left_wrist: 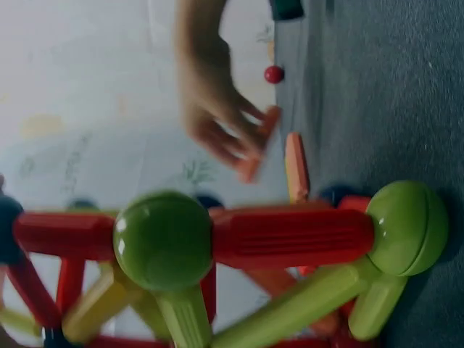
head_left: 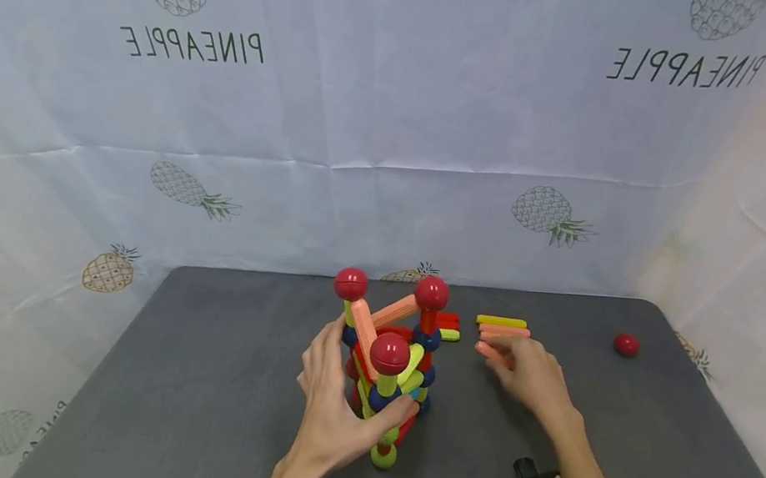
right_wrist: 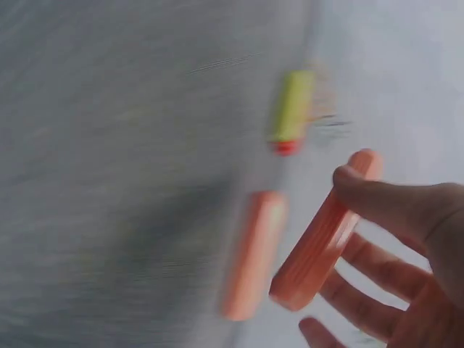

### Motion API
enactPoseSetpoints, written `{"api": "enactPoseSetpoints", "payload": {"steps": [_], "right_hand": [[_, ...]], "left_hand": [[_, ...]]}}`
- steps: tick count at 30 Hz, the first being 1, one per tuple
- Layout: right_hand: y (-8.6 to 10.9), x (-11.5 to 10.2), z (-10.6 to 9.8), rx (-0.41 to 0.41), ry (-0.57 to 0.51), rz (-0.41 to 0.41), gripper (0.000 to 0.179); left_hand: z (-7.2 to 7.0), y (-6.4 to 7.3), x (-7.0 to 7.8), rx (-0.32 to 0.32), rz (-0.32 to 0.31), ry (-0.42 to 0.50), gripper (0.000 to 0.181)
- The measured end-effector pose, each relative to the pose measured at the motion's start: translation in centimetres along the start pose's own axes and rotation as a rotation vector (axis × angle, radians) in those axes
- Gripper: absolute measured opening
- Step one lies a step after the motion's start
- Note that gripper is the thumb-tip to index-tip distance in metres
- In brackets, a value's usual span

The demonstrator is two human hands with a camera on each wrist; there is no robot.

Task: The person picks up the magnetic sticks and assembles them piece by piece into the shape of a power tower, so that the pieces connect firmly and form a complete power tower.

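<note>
A tower of coloured rods and balls (head_left: 392, 354) stands on the dark table, with red balls on top and orange rods between them. My left hand (head_left: 331, 425) grips it, thumb at the near right and fingers along the left side. In the left wrist view, a red rod (left_wrist: 290, 237) spans two green balls close up. To the right of the tower, my right hand (head_left: 533, 374) pinches a loose orange rod (right_wrist: 326, 246) between thumb and fingers. The right wrist view shows this rod raised off the table, tilted. Another orange rod (right_wrist: 255, 254) lies just beside it.
A yellow rod (head_left: 502, 321) lies behind the right hand's rod. Red and yellow-green rods (head_left: 449, 335) lie just behind the tower's right side. Farther right sits a single red ball (head_left: 626, 344). A patterned white cloth (head_left: 390, 105) hangs behind the table (head_left: 215, 380).
</note>
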State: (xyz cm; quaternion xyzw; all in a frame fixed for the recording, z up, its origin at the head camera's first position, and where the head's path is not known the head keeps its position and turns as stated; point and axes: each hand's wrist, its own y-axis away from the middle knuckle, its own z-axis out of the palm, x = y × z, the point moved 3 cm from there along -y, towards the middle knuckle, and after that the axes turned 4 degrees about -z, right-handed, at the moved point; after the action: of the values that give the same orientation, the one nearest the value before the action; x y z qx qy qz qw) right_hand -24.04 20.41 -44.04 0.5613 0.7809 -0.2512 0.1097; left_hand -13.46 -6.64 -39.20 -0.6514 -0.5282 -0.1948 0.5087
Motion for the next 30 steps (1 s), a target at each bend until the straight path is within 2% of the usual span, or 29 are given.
{"api": "enactPoseSetpoints", "payload": {"steps": [2, 6, 8, 10, 12, 14, 15, 17, 19, 21, 23, 26, 30], "right_hand": [[0.5, -1.3, -1.5, 0.091, -0.048, -0.033, 0.035], [1.8, -4.1, -4.6, 0.268, -0.098, -0.123, 0.035], [2.4, -5.3, -6.1, 0.364, -0.121, -0.178, 0.034], [3.1, -6.5, -7.5, 0.457, -0.154, -0.237, 0.033], [3.8, -7.6, -8.8, 0.543, -0.189, -0.287, 0.035], [4.6, -8.8, -10.0, 0.613, -0.225, -0.328, 0.037], [5.0, -9.3, -10.6, 0.646, -0.244, -0.352, 0.038], [5.7, -10.4, -11.6, 0.713, -0.28, -0.402, 0.031], [6.5, -11.4, -12.3, 0.778, -0.32, -0.455, 0.029], [7.1, -12.3, -12.8, 0.841, -0.349, -0.519, 0.038], [7.6, -13.2, -13.2, 0.893, -0.371, -0.578, 0.046], [8.4, -14.3, -13.4, 0.919, -0.404, -0.675, 0.042], [9.1, -15.8, -13.0, 0.844, -0.418, -0.792, 0.037]], "left_hand": [[-0.2, -0.3, -0.3, -0.073, 0.043, 0.063, 0.106], [-0.7, -0.7, -1.2, -0.273, 0.118, 0.202, 0.097], [-0.9, -0.9, -1.5, -0.36, 0.158, 0.243, 0.089], [-1.2, -0.9, -1.8, -0.42, 0.189, 0.269, 0.079], [-1.3, -0.9, -2.0, -0.438, 0.219, 0.271, 0.067], [-1.3, -0.9, -2.1, -0.418, 0.249, 0.246, 0.06], [-1.3, -0.9, -2.0, -0.389, 0.266, 0.22, 0.058], [-1.3, -0.8, -1.8, -0.305, 0.303, 0.17, 0.056], [-1.5, -0.8, -1.5, -0.195, 0.363, 0.135, 0.055], [-1.7, -0.8, -1.1, -0.095, 0.414, 0.136, 0.049], [-2.0, -0.7, -0.7, -0.027, 0.476, 0.164, 0.041], [-2.3, -0.6, -0.3, 0.02, 0.534, 0.196, 0.033], [-2.5, -0.6, -0.1, 0.047, 0.559, 0.212, 0.03]]}}
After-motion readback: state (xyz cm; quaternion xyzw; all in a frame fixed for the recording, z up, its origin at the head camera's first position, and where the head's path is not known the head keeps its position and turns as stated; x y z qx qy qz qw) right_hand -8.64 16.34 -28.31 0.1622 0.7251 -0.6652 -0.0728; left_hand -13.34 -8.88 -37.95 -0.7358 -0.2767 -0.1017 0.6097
